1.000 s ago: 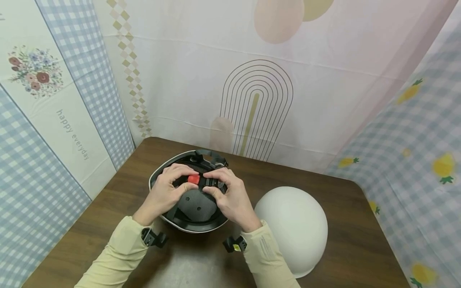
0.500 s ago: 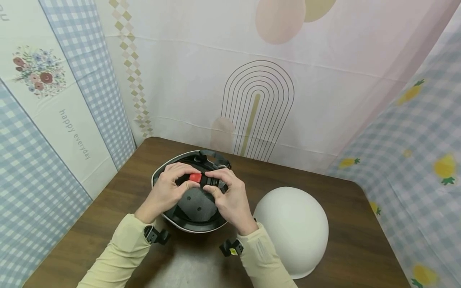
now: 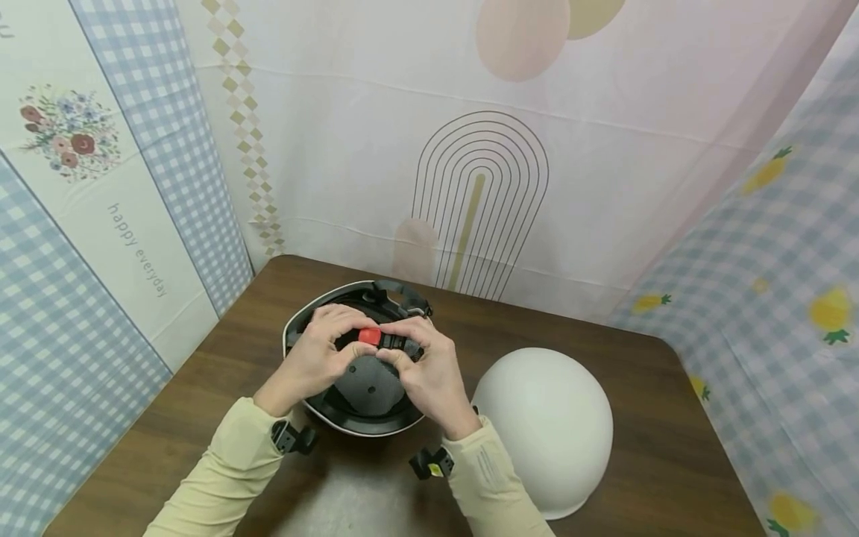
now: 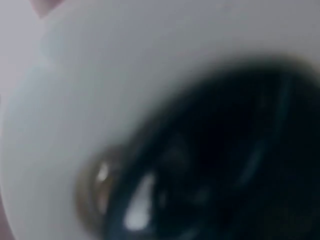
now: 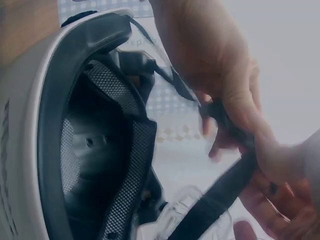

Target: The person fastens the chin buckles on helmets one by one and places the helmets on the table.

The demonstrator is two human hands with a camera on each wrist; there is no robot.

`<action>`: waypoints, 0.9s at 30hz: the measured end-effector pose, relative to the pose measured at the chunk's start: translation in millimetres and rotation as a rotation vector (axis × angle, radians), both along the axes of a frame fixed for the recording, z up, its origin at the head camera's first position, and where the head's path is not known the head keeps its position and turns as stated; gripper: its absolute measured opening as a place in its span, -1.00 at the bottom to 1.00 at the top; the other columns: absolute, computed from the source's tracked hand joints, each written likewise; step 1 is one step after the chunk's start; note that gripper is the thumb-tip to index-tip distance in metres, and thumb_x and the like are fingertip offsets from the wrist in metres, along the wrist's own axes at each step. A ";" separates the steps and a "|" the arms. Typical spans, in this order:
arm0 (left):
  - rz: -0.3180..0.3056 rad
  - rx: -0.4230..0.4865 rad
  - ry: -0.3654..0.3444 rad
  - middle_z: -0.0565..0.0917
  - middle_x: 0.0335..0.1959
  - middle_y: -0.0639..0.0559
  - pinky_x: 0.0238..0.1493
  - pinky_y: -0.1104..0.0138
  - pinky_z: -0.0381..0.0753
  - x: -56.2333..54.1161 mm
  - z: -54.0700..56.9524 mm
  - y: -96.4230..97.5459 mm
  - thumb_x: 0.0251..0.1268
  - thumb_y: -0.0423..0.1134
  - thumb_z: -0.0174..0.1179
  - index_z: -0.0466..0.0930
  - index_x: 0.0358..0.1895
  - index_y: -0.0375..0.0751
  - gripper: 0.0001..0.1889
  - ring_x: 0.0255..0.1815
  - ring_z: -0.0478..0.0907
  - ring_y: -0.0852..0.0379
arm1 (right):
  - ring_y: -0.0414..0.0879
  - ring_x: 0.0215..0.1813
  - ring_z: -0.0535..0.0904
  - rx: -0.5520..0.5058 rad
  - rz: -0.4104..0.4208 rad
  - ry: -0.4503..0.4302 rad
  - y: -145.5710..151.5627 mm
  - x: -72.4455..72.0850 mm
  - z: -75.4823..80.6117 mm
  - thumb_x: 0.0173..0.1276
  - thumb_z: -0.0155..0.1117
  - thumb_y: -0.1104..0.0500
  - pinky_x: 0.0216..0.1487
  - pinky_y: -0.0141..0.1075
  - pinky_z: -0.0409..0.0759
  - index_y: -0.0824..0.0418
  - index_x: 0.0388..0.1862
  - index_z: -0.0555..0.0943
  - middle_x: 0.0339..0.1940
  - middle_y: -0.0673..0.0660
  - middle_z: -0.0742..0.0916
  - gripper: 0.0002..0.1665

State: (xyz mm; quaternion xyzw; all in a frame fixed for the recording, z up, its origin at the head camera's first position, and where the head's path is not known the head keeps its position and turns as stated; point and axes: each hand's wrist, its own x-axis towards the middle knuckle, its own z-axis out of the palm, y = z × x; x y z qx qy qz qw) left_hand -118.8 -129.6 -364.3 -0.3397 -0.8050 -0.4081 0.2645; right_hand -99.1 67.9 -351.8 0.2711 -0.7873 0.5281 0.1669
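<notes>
An upturned helmet (image 3: 362, 426) with black padding rests on the table, its open side up. Over it, my left hand (image 3: 310, 362) pinches the red buckle piece (image 3: 369, 336) of the chin strap between thumb and fingers. My right hand (image 3: 432, 369) pinches the black buckle piece (image 3: 392, 341) from the other side. The two pieces meet end to end; whether they are locked I cannot tell. In the right wrist view the black strap (image 5: 212, 200) runs from the helmet up to both hands. The left wrist view is blurred, with a pale surface and a dark curved shape.
A second helmet-like white dome (image 3: 546, 429) sits at the right, close beside my right forearm. The wooden table (image 3: 644, 432) ends at a patterned cloth wall (image 3: 349, 149) behind, with more cloth at both sides.
My left hand has moved slightly right with the red buckle piece, which now sits against the black one. My fingertips have come closer together. The white dome has stayed in place.
</notes>
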 end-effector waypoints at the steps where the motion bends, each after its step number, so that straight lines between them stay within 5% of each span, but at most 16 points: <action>1: -0.004 -0.007 0.005 0.68 -0.18 0.04 0.16 0.09 0.28 -0.3 0.0 1.0 -0.05 -0.39 0.47 0.67 -0.14 -0.20 -0.67 -0.04 0.54 0.05 | -0.19 -0.03 0.58 -0.010 0.008 -0.012 0.4 -0.7 -0.6 0.16 0.47 0.26 -0.07 -0.25 0.61 0.11 -0.02 0.71 -0.10 -0.05 0.68 -0.63; 9: -0.011 -0.024 0.018 0.69 -0.18 0.04 0.17 0.05 0.26 -1.4 -0.4 5.6 -0.05 -0.38 0.47 0.67 -0.12 -0.20 -0.66 -0.03 0.54 0.05 | -0.16 -0.02 0.59 -0.044 0.046 -0.046 5.3 -6.2 -3.5 0.11 0.50 0.24 -0.08 -0.16 0.61 0.10 -0.02 0.72 -0.10 -0.05 0.71 -0.61; 17: 0.012 -0.015 -0.080 0.68 -0.12 0.08 0.17 0.04 0.25 1.6 -1.0 4.7 0.03 -0.32 0.45 0.67 -0.03 -0.17 -0.63 0.01 0.50 0.08 | -0.26 0.11 0.51 0.046 0.052 -0.119 10.2 -3.2 0.5 0.27 0.40 0.12 0.03 -0.20 0.58 -0.02 0.11 0.66 -0.02 -0.16 0.66 -0.60; 27: 0.135 -0.063 -0.105 0.68 -0.17 0.05 0.18 -0.07 0.21 6.5 -5.5 -6.3 0.05 -0.22 0.47 0.68 -0.05 -0.17 -0.64 -0.02 0.51 0.00 | -0.15 0.27 0.38 0.182 0.013 -0.107 7.5 3.6 -3.6 0.36 0.32 0.11 0.23 -0.04 0.38 0.09 0.25 0.55 0.20 -0.10 0.56 -0.52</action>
